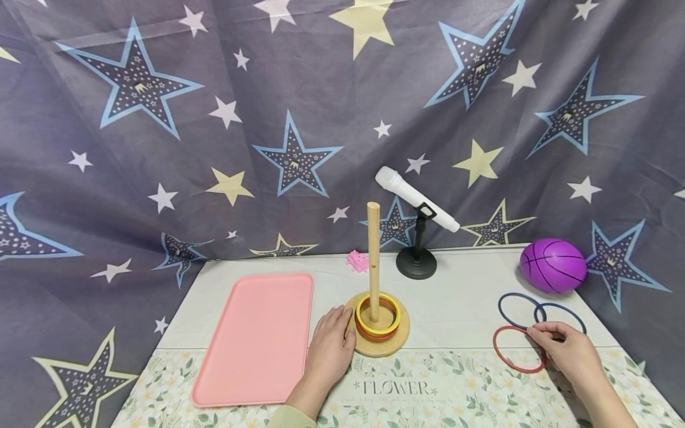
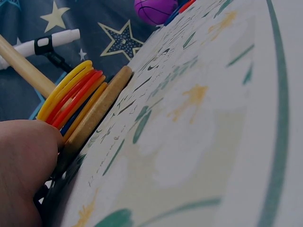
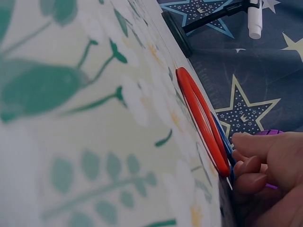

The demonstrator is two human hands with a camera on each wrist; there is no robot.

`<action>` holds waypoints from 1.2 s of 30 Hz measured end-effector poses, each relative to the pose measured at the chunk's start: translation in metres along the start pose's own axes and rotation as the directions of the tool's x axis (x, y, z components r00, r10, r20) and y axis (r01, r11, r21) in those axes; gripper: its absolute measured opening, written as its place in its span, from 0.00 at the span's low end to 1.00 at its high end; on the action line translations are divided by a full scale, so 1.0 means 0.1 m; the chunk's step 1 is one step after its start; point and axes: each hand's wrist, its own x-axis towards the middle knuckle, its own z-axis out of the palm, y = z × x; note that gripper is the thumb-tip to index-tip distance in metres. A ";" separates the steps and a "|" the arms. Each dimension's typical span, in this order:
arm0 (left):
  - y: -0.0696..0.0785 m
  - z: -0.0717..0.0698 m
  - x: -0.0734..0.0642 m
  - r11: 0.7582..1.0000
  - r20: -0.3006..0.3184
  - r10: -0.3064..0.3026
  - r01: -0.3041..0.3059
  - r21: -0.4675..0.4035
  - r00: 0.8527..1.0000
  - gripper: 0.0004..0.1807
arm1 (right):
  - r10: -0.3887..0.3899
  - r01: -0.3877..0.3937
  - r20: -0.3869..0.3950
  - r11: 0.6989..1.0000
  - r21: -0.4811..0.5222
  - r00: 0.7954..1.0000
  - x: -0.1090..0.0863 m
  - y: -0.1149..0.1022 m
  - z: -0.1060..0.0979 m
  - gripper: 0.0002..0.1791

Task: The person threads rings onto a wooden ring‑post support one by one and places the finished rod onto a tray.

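Observation:
A wooden ring-toss stand (image 1: 373, 255) stands upright on the table with yellow, red and other rings (image 2: 75, 92) round its peg. My left hand (image 1: 332, 345) rests against the left edge of its round base, fingers fairly straight; in the left wrist view part of that hand (image 2: 28, 161) hides the base's near edge. My right hand (image 1: 572, 353) is at the right, fingers bent, thumb and index tips at the edge of a red ring (image 1: 503, 358). Two blue rings (image 1: 505, 295) lie just behind. In the right wrist view, the fingertips' contact with the red ring (image 3: 196, 111) is unclear.
A pink tray (image 1: 257, 339) lies left of my left hand. Behind the stand are a pink piece (image 1: 357, 261) and a white microphone (image 1: 417, 199) on a black stand. A purple ball (image 1: 553, 266) sits at the back right. A star-patterned curtain (image 1: 310, 71) closes off the back.

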 end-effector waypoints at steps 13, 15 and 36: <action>0.00 0.00 -0.01 1.000 -0.019 0.016 -0.016 0.004 1.000 0.27 | -0.031 0.033 0.037 0.997 -0.067 0.999 0.00 -0.02 0.00 0.28; 0.00 0.00 -0.01 1.000 -0.024 0.020 -0.019 0.005 1.000 0.26 | -0.036 0.038 0.036 0.997 -0.068 0.999 0.00 -0.02 0.01 0.27; -0.01 0.02 -0.01 1.000 -0.022 0.022 -0.022 0.009 1.000 0.27 | -0.133 0.141 0.059 0.974 -0.180 0.989 0.00 -0.03 0.03 0.17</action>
